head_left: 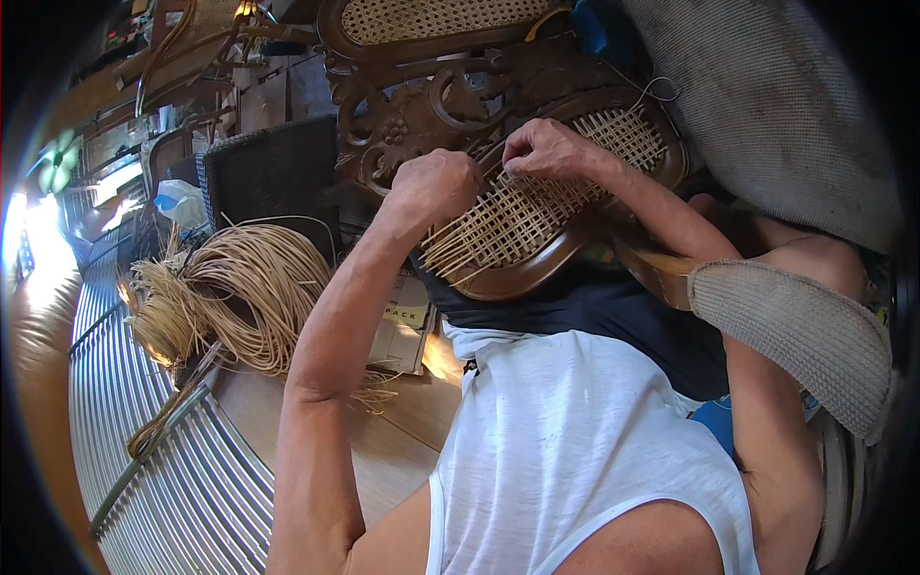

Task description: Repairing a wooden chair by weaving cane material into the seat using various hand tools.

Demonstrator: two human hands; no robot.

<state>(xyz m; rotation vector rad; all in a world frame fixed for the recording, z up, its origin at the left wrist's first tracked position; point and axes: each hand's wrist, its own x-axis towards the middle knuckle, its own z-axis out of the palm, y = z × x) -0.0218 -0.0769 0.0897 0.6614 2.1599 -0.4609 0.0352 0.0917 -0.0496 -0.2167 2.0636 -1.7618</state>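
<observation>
Across my lap lies a carved dark wooden chair part with an oval frame (522,281). Woven cane mesh (522,218) fills the frame, and loose strand ends stick out at its left. My left hand (438,185) is closed in a fist over the frame's upper left edge. My right hand (548,149) pinches with bent fingers at the mesh's upper edge, a short way to the right. Whatever thin thing either hand holds is too small or hidden to make out. Beyond the right hand, a thin cane strand (661,88) curls up from the far end.
A large coil of cane (278,287) rests at the left, beside a ribbed metal-looking surface (182,489). Another caned panel (431,19) stands at the top. Woven grey upholstery (776,105) fills the upper right, and a padded armrest (795,326) crosses near my right arm.
</observation>
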